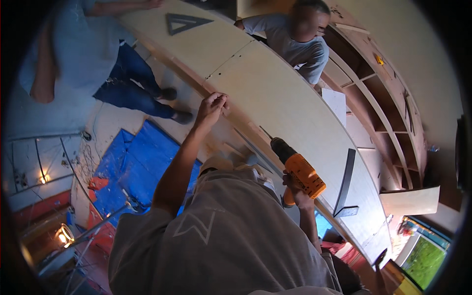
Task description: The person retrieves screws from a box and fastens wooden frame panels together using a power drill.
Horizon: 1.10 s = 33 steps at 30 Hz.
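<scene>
A long pale wooden panel runs across in front of me, crossed by a seam with small dark holes beside it. My left hand is at the panel's near edge, thumb and fingers pinched together; anything between them is too small to make out. Wrapped round the grip of an orange and black cordless drill is my right hand. The drill's thin bit points far and left, over the near edge of the panel. A dark try square lies on the panel to the right of the drill.
A grey triangular square rests on the panel's far left. One person leans at the far side; another person stands at left. Wooden shelving stands behind at right. Blue sheeting covers floor at left, near lit bulbs.
</scene>
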### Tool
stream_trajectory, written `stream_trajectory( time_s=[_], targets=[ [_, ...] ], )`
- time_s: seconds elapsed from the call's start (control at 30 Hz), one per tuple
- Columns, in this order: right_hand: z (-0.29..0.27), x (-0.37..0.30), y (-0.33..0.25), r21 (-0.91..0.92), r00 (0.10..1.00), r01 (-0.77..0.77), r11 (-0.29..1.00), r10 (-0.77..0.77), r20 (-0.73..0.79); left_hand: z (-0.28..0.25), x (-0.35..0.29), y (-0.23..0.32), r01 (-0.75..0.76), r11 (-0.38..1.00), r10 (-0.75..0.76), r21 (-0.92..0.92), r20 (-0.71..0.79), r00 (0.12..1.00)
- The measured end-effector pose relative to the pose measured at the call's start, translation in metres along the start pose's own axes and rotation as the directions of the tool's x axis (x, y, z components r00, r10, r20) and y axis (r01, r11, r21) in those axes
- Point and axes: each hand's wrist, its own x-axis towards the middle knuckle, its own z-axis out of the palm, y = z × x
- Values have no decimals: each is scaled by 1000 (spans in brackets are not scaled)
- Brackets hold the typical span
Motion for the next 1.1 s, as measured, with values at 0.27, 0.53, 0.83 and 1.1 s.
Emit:
stream_trajectory(
  time_s=[0.27,0.53,0.83,1.1],
  targets=[
    [-13,-33,34,-411,862,195,890,-356,-362,62,24,-14,-120,988,96,98,221,971],
    [27,-83,29,-28,835,249,968,-229,-500,80,69,-32,-601,492,467,629,392,793],
    [91,-164,64,-35,695,120,992,-109,-710,146,1,-29,45,995,-90,84,655,751],
    [42,-177,72,-210,742,-10,978,-133,-656,172,-86,-24,710,699,-395,-81,785,478]
  ],
)
